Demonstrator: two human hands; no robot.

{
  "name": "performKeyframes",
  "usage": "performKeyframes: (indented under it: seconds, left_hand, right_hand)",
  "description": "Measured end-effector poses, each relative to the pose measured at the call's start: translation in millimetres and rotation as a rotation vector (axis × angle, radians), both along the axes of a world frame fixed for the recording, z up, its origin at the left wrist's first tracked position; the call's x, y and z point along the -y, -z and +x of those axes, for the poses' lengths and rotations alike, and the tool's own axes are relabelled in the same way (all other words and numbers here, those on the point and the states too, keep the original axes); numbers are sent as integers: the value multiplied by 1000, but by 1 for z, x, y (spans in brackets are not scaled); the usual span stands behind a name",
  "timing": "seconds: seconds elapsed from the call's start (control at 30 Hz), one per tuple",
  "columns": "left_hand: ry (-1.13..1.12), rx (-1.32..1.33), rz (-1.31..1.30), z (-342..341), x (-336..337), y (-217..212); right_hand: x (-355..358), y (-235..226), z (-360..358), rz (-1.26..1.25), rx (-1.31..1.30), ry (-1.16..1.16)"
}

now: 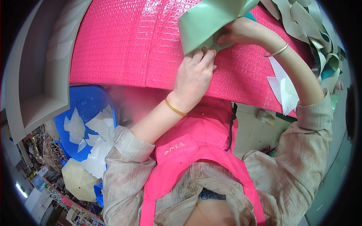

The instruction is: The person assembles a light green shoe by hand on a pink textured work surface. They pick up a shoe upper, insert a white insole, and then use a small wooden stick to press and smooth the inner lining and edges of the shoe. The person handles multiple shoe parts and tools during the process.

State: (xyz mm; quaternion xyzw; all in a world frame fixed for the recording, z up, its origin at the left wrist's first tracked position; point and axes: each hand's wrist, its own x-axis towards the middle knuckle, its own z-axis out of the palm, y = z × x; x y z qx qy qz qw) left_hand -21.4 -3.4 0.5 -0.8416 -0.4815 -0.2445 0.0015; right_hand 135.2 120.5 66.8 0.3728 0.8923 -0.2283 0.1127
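A smooth, pale green flexible sheet [211, 22], leather-like in look, is bent and folded over the far middle of the pink-covered table. My left hand [193, 73] has its fingers closed on the near lower corner of this sheet. From the right, my right hand [239, 32] reaches in with curled fingers at the fold of the same sheet; its fingertips are partly hidden by the material. Both hands are close together above the table. A bit of teal shows behind the sheet, near my right wrist.
Glossy pink quilted covering [113, 45] spans the table. Loose greenish-grey strips [301, 22] pile up at the far right. White scraps [284, 88] lie on the table's right edge. A blue bin [81, 96] with white scraps stands below the left edge, beside a grey open box-like frame [45, 105].
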Motion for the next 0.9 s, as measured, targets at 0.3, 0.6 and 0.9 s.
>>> performKeyframes:
  seconds: [0.3,0.6,0.9]
  left_hand:
    - [13,-65,15,9,-4,2]
    - [8,-34,33,22,-9,3]
    - [5,-27,70,39,-19,5]
  right_hand:
    - [1,10,-2,140,-49,-160]
    - [-7,26,3,290,-26,-184]
    - [-1,13,14,386,-12,-293]
